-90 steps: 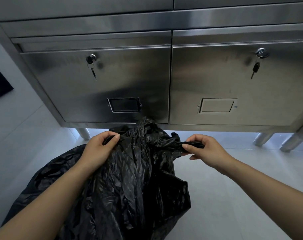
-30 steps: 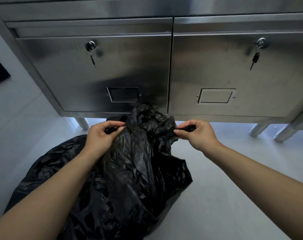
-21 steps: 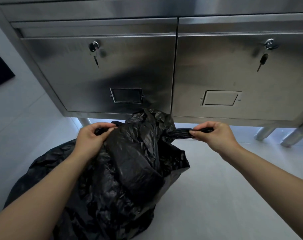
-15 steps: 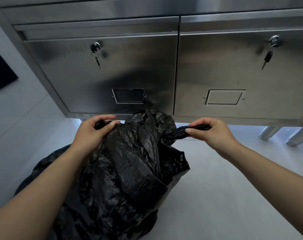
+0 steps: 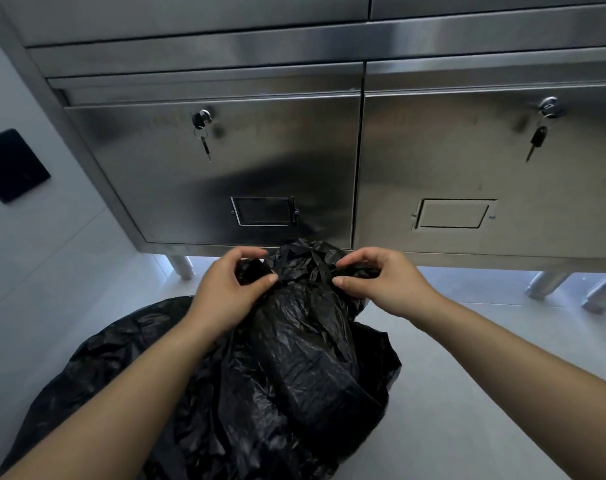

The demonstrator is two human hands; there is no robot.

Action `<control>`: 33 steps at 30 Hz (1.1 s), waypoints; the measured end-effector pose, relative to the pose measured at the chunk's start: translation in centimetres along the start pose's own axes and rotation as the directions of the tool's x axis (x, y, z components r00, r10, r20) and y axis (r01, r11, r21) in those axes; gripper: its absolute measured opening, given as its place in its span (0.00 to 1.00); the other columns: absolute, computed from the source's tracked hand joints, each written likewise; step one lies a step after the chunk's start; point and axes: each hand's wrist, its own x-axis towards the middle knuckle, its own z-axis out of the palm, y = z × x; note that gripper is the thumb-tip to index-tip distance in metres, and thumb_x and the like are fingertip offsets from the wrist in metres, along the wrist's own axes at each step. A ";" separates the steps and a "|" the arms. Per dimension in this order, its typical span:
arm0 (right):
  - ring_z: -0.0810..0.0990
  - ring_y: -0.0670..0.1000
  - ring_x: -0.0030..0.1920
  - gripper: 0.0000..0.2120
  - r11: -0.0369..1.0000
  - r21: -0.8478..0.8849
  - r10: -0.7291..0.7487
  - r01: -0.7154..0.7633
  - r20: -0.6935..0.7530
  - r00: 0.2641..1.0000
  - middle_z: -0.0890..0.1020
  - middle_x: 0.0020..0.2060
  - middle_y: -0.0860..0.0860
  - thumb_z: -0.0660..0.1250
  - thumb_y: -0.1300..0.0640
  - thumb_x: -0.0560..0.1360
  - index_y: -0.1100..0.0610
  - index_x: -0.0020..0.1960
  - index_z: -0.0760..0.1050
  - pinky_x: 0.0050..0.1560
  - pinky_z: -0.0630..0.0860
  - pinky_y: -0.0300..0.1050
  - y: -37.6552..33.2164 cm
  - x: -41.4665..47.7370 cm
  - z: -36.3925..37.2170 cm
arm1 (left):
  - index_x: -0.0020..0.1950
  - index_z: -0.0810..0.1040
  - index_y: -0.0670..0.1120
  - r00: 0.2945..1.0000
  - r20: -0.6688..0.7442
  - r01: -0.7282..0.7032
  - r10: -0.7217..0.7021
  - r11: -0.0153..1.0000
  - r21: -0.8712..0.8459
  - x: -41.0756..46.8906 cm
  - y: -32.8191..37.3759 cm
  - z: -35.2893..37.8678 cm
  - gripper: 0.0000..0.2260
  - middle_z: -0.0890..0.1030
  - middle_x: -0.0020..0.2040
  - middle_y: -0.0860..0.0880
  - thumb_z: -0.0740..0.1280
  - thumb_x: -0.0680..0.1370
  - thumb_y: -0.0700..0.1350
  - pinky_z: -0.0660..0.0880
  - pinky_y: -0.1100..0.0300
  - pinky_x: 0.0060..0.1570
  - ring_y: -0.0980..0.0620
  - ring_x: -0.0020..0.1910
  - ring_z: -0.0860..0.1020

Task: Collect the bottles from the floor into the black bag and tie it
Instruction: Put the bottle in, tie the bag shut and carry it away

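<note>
A crumpled black bag (image 5: 294,368) stands bulging on the pale floor in front of me, its gathered top bunched between my hands. My left hand (image 5: 230,289) pinches a twisted strip of the bag's top on the left. My right hand (image 5: 381,282) pinches another strip on the right, fingers curled over it. The two hands sit close together at the bag's neck. No bottles show; whatever the bag holds is hidden by the plastic.
A stainless steel cabinet (image 5: 277,161) with two doors stands right behind the bag, keys (image 5: 204,142) hanging in both locks. Its metal legs (image 5: 182,266) rise from the grey floor (image 5: 468,393). A dark panel (image 5: 12,164) is on the left wall.
My hands, which held the two strips stretched apart, have come together over the bag's neck. The view has tilted slightly.
</note>
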 end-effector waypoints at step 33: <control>0.76 0.40 0.30 0.01 0.938 0.175 -0.284 0.301 -0.113 0.952 0.81 0.36 0.37 0.73 0.50 0.62 0.44 0.31 0.82 0.37 0.72 0.29 -1.2 -0.3 1.8 | 0.42 0.85 0.56 0.999 0.026 -0.024 0.029 0.986 -0.168 -0.2 3.6 1.9 0.06 0.85 0.38 0.57 0.75 0.67 0.51 0.81 0.48 0.46 0.54 0.38 0.84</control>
